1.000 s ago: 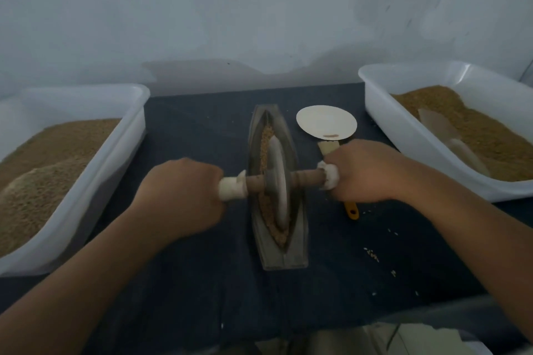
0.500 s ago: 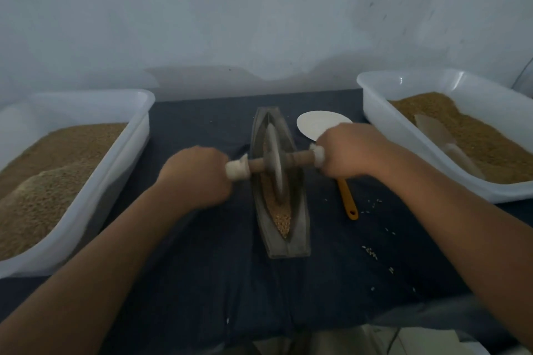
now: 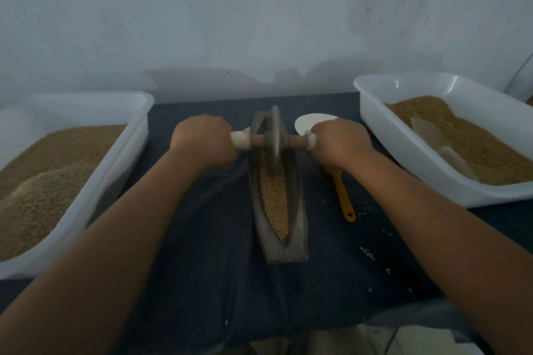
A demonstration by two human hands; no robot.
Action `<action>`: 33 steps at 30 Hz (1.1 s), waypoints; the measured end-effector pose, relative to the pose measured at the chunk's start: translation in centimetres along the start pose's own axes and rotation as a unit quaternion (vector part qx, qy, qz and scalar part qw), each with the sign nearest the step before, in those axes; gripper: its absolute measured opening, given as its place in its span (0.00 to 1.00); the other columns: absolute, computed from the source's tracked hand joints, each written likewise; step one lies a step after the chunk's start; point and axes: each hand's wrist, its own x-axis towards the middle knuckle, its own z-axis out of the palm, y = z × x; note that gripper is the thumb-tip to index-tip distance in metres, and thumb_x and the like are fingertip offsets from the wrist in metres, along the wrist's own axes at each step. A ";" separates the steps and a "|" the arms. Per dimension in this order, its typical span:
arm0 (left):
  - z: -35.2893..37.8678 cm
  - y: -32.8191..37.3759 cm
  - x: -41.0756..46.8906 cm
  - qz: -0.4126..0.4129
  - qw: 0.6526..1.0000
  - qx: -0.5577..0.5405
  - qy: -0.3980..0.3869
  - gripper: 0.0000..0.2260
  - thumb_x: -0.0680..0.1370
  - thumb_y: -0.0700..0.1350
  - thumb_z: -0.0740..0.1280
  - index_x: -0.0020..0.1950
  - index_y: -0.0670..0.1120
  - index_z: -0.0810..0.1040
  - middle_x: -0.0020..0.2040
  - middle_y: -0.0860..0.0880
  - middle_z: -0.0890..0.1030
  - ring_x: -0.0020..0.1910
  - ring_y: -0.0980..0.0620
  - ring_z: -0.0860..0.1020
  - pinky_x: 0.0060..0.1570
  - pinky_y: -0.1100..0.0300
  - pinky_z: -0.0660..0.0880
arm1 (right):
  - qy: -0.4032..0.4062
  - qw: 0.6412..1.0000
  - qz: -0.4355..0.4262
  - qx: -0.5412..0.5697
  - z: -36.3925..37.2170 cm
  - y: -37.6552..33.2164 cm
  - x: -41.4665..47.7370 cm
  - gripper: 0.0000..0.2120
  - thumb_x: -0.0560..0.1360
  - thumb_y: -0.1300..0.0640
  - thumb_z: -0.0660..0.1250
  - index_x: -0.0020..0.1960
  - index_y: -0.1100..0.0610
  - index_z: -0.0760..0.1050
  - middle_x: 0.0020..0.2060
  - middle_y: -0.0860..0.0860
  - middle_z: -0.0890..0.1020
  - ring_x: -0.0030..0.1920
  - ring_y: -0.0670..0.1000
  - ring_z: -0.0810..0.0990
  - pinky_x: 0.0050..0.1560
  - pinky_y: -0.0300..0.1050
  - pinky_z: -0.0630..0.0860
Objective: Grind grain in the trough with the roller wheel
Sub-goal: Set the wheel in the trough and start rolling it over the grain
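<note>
- Roller wheel (image 3: 274, 138) stands upright in the far end of the boat-shaped trough (image 3: 298, 210), which lies lengthwise mid-tabletop (image 3: 202, 239) on dark cloth.
- Grain (image 3: 275, 202) fills the groove from the wheel to the near tip.
- Left hand (image 3: 203, 138) is curled round the pale left end of the wooden axle and right hand (image 3: 337, 143) round the right end; the axle lies crosswise over the trough.
- A yellow handle (image 3: 343, 196) pokes out from under the right wrist, and a white plate (image 3: 308, 122) lies behind that hand.
- Left tub (image 3: 144, 108) and right tub (image 3: 403, 153) hold grain; a translucent scoop (image 3: 429, 135) lies in the right one.
- Loose grains (image 3: 367, 253) dot the cloth.
</note>
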 end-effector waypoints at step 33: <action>0.9 0.0 -6.4 -0.004 0.999 -0.030 -0.020 0.09 0.72 0.56 0.67 0.36 0.53 0.73 0.36 0.55 0.77 0.35 0.50 0.76 0.35 0.56 0.72 | -0.038 0.998 -0.041 -0.002 -1.4 0.1 -4.3 0.15 0.79 0.40 0.61 0.38 0.46 0.73 0.33 0.46 0.78 0.34 0.47 0.77 0.37 0.48 0.77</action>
